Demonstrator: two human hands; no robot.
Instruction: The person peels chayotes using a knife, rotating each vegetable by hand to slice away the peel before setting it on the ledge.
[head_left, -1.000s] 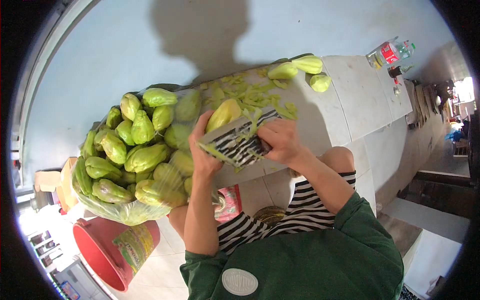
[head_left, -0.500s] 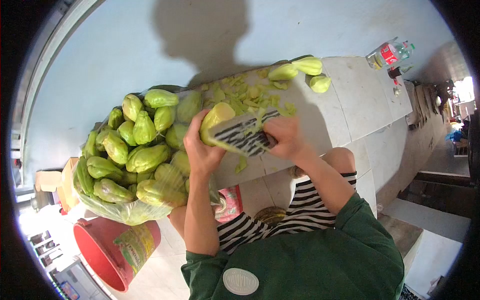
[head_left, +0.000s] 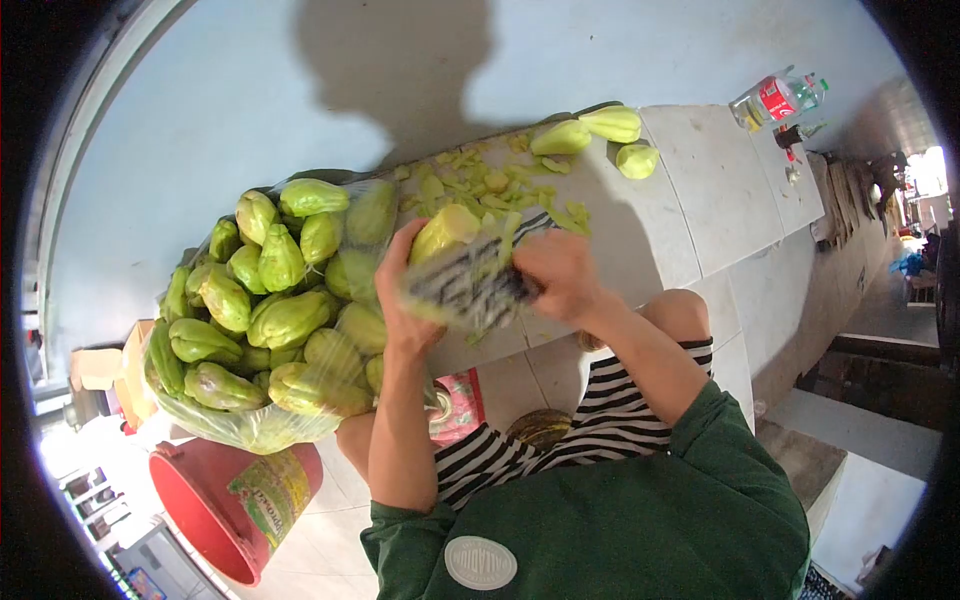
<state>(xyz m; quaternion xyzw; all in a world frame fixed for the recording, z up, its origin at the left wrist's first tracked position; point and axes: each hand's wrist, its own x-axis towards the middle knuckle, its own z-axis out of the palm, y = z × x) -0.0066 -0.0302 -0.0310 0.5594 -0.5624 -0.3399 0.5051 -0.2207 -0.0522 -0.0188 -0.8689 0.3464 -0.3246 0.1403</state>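
My left hand [head_left: 400, 300] is closed around a partly peeled, pale yellow-green chayote [head_left: 447, 229]. In my right hand [head_left: 562, 272] is a broad-bladed knife [head_left: 465, 285], its shiny face mirroring black and white stripes and blurred by motion. The blade lies across the near side of the chayote and hides part of it and of my left fingers. Pale green peelings [head_left: 480, 188] are scattered on the tiled ledge [head_left: 655, 215] beyond my hands. Unpeeled green chayotes [head_left: 280, 258] fill a clear plastic bag [head_left: 250, 430] left of my left hand.
Several peeled chayotes [head_left: 612, 124] lie by the wall, with a plastic bottle [head_left: 775, 100] farther right. A red bucket [head_left: 205, 510] lies tilted below the bag. A patterned pink packet [head_left: 460, 405] is near my striped shorts [head_left: 625, 400].
The knife has moved down and left across the chayote, and my right hand has shifted slightly left with it. My left hand keeps its hold. The view has shifted slightly.
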